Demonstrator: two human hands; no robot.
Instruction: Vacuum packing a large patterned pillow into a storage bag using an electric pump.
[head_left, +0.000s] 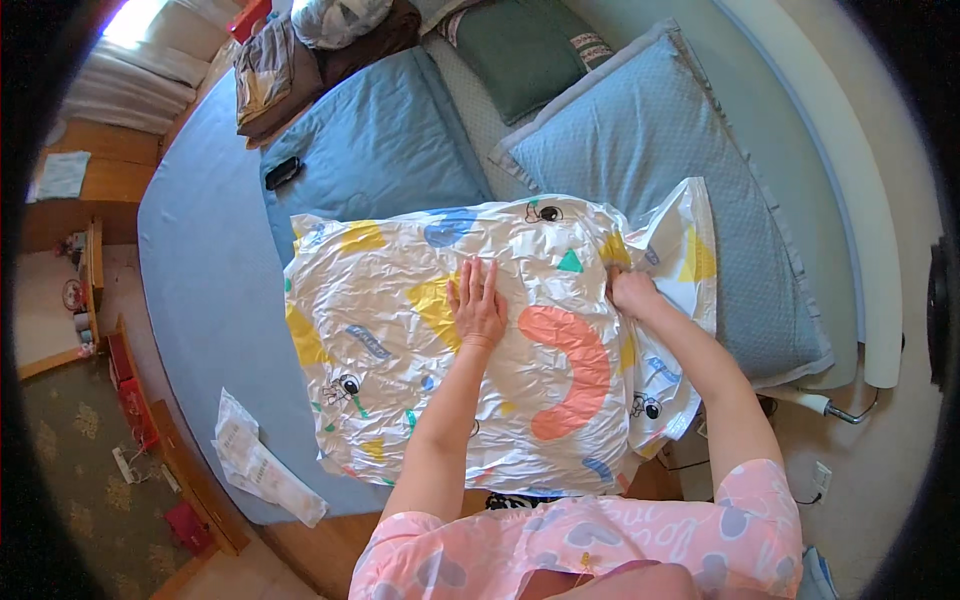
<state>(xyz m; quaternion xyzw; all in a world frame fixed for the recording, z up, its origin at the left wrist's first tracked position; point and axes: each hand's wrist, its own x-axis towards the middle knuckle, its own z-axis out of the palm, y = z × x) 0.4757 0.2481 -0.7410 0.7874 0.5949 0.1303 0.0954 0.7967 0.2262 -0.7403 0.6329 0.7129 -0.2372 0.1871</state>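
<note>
A large white plastic storage bag (390, 300) with coloured shapes and cartoon eyes lies wrinkled and filled across the bed's near side. My left hand (478, 304) rests flat on its middle, fingers spread, beside a yellow patch. At the bag's right part my right hand (634, 291) is curled against a bunched fold, its fingertips partly hidden in the plastic. To the right of that hand, the bag's flatter end (694, 247) spreads over a blue pillow (637, 135).
A folded blue quilt (375, 135) carries a black object (283, 174). Behind are a green pillow (517, 56) and folded bedding (266, 82). Crumpled clear packaging (262, 465) lies at the bed's left edge. A wooden cabinet (112, 161) stands left.
</note>
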